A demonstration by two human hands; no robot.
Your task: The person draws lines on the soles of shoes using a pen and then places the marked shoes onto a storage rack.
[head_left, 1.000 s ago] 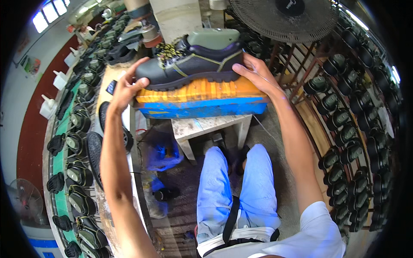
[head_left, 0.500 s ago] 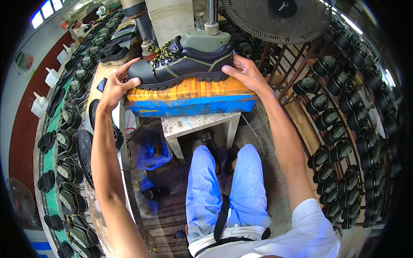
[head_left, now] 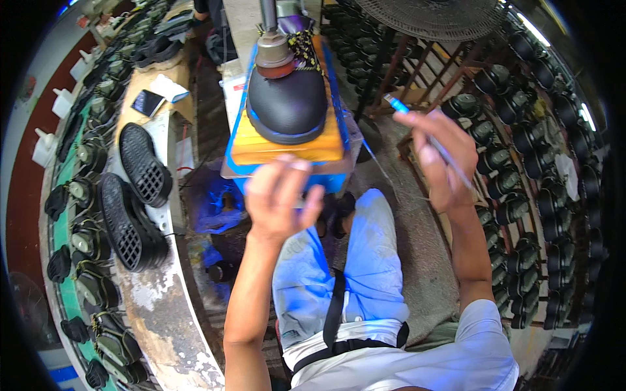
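Note:
A black lace-up work shoe [head_left: 287, 107] points its toe toward me on a yellow-orange padded block [head_left: 280, 153] with blue sides. A metal press rod with a round reddish pad [head_left: 275, 65] comes down on the upper behind the toe cap; yellow-black laces show beside it. My left hand [head_left: 280, 199], smeared by motion, is at the block's near edge, its fingers loosely bent and apart with nothing in them. Off to the right, my right hand [head_left: 443, 156] grips a thin stick-like tool [head_left: 398, 104] with a blue end; its exact kind is unclear.
Two black soles [head_left: 134, 221] lie on the worn bench at left, with a phone [head_left: 148, 103] farther back. Beyond runs a green conveyor [head_left: 68, 260] of shoes. A fan [head_left: 424, 16] and racks of shoes [head_left: 515, 182] stand on the right.
The shoe has turned from sideways to toe toward me, with the press pad now over it. Both hands have left it; the right now holds the stick-like tool.

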